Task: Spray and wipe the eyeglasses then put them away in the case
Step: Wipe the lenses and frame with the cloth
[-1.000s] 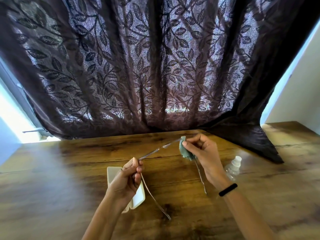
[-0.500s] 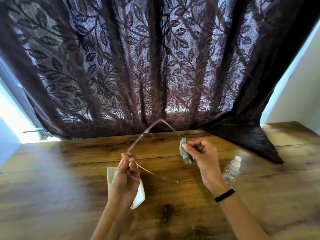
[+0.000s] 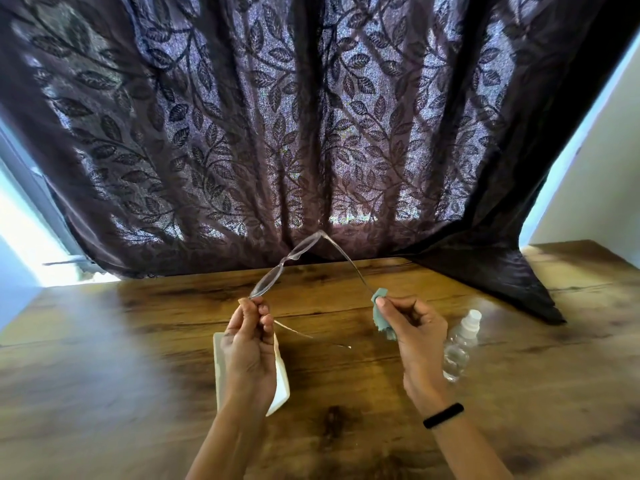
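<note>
Daylight shows at the far left past the one dark curtain [image 3: 311, 133]. The left hand [image 3: 247, 351] pinches one end of the single pair of eyeglasses [image 3: 287, 263], lifted clear of the surface [image 3: 104, 393], likely to steady the frame. Beneath that hand lies one white case [image 3: 282, 386], seemingly open, ready to receive them. The right hand [image 3: 415, 336] grips one green cloth [image 3: 381, 315] around a temple arm, apparently wiping it. One spray bottle [image 3: 460, 344] lies just beside that wrist.

One view only, from my head, looking forward and down across the wooden table [image 3: 346, 410] toward the dark curtain [image 3: 311, 133] at its far edge, close above my left hand [image 3: 247, 351] and right hand [image 3: 417, 341].
</note>
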Demonstrator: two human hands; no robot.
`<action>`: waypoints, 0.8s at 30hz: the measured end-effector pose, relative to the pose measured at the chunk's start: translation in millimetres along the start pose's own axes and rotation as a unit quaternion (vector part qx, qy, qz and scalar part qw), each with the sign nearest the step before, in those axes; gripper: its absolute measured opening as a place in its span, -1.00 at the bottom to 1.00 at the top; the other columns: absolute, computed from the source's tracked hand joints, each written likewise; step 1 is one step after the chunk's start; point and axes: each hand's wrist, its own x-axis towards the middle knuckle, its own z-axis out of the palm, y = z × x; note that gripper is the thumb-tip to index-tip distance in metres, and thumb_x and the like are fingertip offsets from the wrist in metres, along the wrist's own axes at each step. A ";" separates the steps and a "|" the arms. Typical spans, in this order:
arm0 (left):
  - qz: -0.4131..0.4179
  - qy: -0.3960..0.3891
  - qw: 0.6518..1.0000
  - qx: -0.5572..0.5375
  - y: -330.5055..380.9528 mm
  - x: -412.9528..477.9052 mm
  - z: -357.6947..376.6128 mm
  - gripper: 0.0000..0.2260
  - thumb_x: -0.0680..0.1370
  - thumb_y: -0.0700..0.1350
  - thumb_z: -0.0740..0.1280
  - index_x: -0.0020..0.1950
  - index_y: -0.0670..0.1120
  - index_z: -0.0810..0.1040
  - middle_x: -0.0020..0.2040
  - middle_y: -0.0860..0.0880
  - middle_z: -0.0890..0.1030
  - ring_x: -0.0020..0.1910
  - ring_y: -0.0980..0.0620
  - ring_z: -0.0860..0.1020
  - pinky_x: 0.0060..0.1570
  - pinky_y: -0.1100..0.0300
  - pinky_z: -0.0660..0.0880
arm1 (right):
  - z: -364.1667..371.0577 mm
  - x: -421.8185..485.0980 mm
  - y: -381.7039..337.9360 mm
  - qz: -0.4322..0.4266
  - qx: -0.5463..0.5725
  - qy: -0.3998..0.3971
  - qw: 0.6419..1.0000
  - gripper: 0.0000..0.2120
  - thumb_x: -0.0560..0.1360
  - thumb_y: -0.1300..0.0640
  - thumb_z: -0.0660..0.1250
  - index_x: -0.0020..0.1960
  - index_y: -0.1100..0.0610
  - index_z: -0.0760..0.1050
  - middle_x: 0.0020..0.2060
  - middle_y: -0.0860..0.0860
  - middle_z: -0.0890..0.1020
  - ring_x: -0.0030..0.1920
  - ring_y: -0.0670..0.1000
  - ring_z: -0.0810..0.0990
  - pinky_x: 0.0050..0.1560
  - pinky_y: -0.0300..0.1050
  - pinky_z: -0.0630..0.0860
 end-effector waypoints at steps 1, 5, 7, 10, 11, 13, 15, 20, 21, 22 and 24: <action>0.006 -0.004 1.000 0.014 0.4 0.4 -1.1 -0.85 0.42 -0.07 0.29 -0.17 -0.14 0.55 -0.40 0.04 0.56 -0.48 0.21 0.48 -0.42 0.46 0.47 | -1.3 1.0 1.5 -0.022 -0.030 0.020 0.999 -0.91 0.34 0.29 0.46 -0.25 0.14 0.59 -0.27 0.04 0.67 -0.22 -0.01 0.62 -0.18 -0.07 0.59; -0.012 -0.023 0.994 0.104 5.7 4.1 -4.6 -0.85 0.44 -0.06 0.30 -0.17 -0.10 0.62 -0.32 0.03 0.65 -0.53 0.21 0.43 -0.55 0.45 0.39 | -5.6 3.0 2.3 -0.079 -0.071 0.055 0.993 -0.84 0.36 0.28 0.45 -0.22 0.05 0.56 -0.24 -0.02 0.65 -0.17 0.00 0.61 -0.07 0.07 0.57; -0.046 -0.040 0.987 0.146 6.0 3.0 -4.3 -0.84 0.43 -0.05 0.32 -0.15 -0.10 0.63 -0.24 0.00 0.68 -0.55 0.21 0.39 -0.59 0.45 0.33 | -2.7 2.3 -1.0 -0.074 -0.057 0.029 0.995 -0.84 0.35 0.23 0.46 -0.18 0.00 0.57 -0.22 -0.04 0.67 -0.16 -0.03 0.63 -0.11 -0.02 0.58; -0.096 -0.060 0.977 0.181 2.2 -1.0 -0.1 -0.77 0.41 -0.04 0.34 -0.06 -0.14 0.64 -0.20 0.00 0.66 -0.53 0.21 0.37 -0.61 0.43 0.30 | 9.1 -2.9 -7.5 -0.069 -0.023 -0.032 0.997 -0.84 0.33 0.14 0.45 -0.11 0.02 0.57 -0.18 -0.04 0.69 -0.14 -0.06 0.66 -0.18 -0.20 0.60; -0.110 -0.066 0.974 0.187 0.3 -2.2 1.7 -0.77 0.40 -0.03 0.35 -0.06 -0.14 0.65 -0.27 0.03 0.60 -0.52 0.21 0.35 -0.62 0.42 0.27 | 14.0 -5.8 -9.2 -0.068 -0.012 -0.049 0.996 -0.83 0.32 0.12 0.44 -0.09 0.03 0.57 -0.17 -0.06 0.70 -0.14 -0.07 0.66 -0.20 -0.25 0.59; -0.133 -0.066 0.970 0.190 -3.5 -4.2 5.2 -0.78 0.36 -0.02 0.38 -0.10 -0.11 0.66 -0.39 0.07 0.42 -0.49 0.20 0.33 -0.62 0.40 0.23 | 23.8 -13.0 -10.2 -0.067 -0.005 -0.076 0.995 -0.83 0.32 0.11 0.44 -0.09 0.06 0.57 -0.16 -0.07 0.69 -0.14 -0.08 0.66 -0.22 -0.31 0.57; -0.148 -0.064 0.969 0.190 -7.0 -5.6 7.4 -0.81 0.32 0.00 0.42 -0.16 -0.07 0.66 -0.41 0.09 0.38 -0.46 0.20 0.32 -0.61 0.40 0.23 | 33.4 -21.0 -8.8 -0.069 -0.013 -0.099 0.993 -0.86 0.35 0.17 0.44 -0.11 0.08 0.57 -0.17 -0.07 0.69 -0.15 -0.08 0.66 -0.21 -0.31 0.56; -0.167 -0.093 0.961 0.201 -13.6 -9.6 11.4 -0.83 0.43 -0.01 0.33 -0.14 -0.02 0.69 -0.40 0.13 0.50 -0.45 0.21 0.37 -0.55 0.40 0.31 | 47.9 -36.6 1.1 -0.062 -0.065 -0.125 0.988 -0.89 0.36 0.23 0.46 -0.17 0.10 0.56 -0.23 -0.04 0.68 -0.16 -0.07 0.65 -0.10 -0.12 0.59; -0.169 -0.099 0.961 0.198 -13.9 -9.8 10.8 -0.83 0.45 -0.02 0.32 -0.13 -0.03 0.68 -0.38 0.11 0.52 -0.42 0.21 0.40 -0.54 0.39 0.34 | 49.4 -38.5 2.5 -0.057 -0.076 -0.129 0.987 -0.89 0.36 0.22 0.46 -0.17 0.10 0.56 -0.24 -0.04 0.68 -0.16 -0.07 0.64 -0.07 -0.07 0.59; -0.172 -0.104 0.960 0.195 -13.9 -9.6 10.3 -0.83 0.46 -0.02 0.32 -0.12 -0.04 0.68 -0.36 0.10 0.55 -0.40 0.21 0.42 -0.52 0.38 0.36 | 50.2 -39.4 3.4 -0.055 -0.083 -0.132 0.986 -0.89 0.35 0.22 0.47 -0.19 0.10 0.56 -0.24 -0.03 0.67 -0.16 -0.07 0.64 -0.07 -0.04 0.59; -0.179 -0.112 0.959 0.189 -13.0 -8.3 8.2 -0.82 0.47 -0.03 0.31 -0.08 -0.06 0.66 -0.32 0.07 0.58 -0.37 0.19 0.44 -0.50 0.37 0.39 | 50.7 -38.1 3.6 -0.060 -0.094 -0.141 0.984 -0.89 0.35 0.23 0.48 -0.21 0.13 0.55 -0.27 -0.02 0.66 -0.18 -0.05 0.63 -0.08 -0.01 0.59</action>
